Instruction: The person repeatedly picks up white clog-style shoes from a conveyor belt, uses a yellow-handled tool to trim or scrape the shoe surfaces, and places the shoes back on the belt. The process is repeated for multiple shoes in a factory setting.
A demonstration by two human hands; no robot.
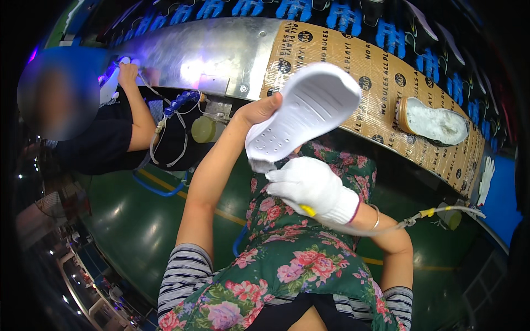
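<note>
My bare left hand (260, 109) grips a white shoe sole (309, 102) by its edge, thumb along the rim. The sole is held up at a slant, its ribbed and perforated face in view. Below its lower end is my right hand (305, 185) in a white knit glove, with fingers curled together. What those fingers hold is hidden. A small greyish piece (261, 165) shows between the sole's lower end and the glove; I cannot tell what it is. A clear hose (375, 230) with yellow bands runs under my right wrist and off to the right.
Brown printed cardboard (326, 55) covers part of the metal bench (221, 49). On it lies a sole-shaped holder (436, 122) with a whitish lining. Blue racks (342, 17) with dark shoes line the far side. A co-worker's hand (128, 73) works at left, beside a blue jointed hose (181, 102).
</note>
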